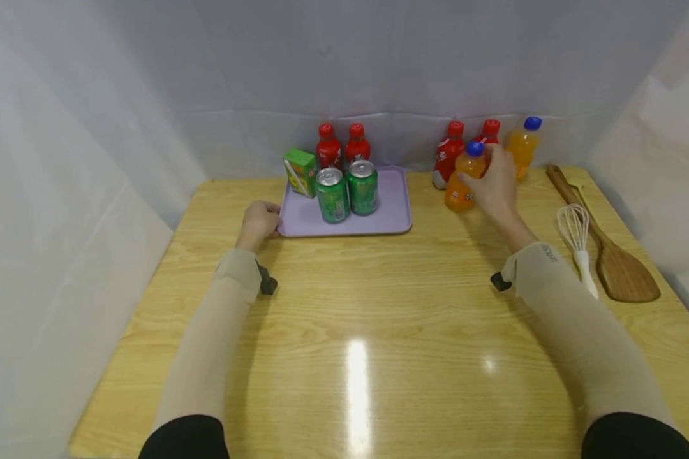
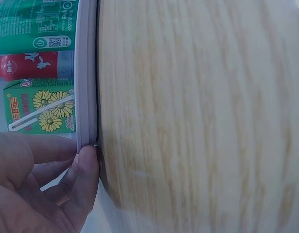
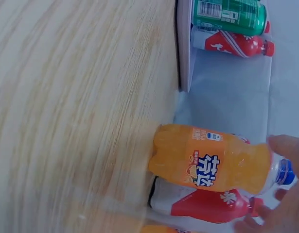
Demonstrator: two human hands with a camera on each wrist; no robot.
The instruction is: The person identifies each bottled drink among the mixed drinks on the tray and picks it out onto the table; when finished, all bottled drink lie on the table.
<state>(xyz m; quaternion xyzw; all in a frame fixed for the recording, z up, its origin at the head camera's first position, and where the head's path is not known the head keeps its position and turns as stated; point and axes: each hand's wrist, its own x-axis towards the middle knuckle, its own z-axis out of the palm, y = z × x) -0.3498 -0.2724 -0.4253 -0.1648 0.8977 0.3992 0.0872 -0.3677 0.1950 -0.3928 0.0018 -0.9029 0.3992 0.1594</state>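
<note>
My left hand (image 1: 259, 223) pinches the left front corner of a lilac tray (image 1: 390, 220), thumb and fingers on its rim in the left wrist view. Two green cans (image 1: 333, 199) and a green drink carton (image 1: 300, 172) with a straw stand on the tray. Over on the right, my right hand (image 1: 496, 185) has its thumb and fingers around the upper part of an orange soda bottle (image 3: 207, 158) with a blue cap. That bottle is upright; whether its base touches the table I cannot tell. Part of its neck is hidden by the hand.
Two red bottles (image 1: 328, 150) stand behind the cans. Two more red bottles (image 1: 448, 153) and another orange soda bottle (image 1: 522, 150) are close about my right hand. Along the table's right side lie a wooden spatula (image 1: 626, 271) and a white whisk (image 1: 577, 233).
</note>
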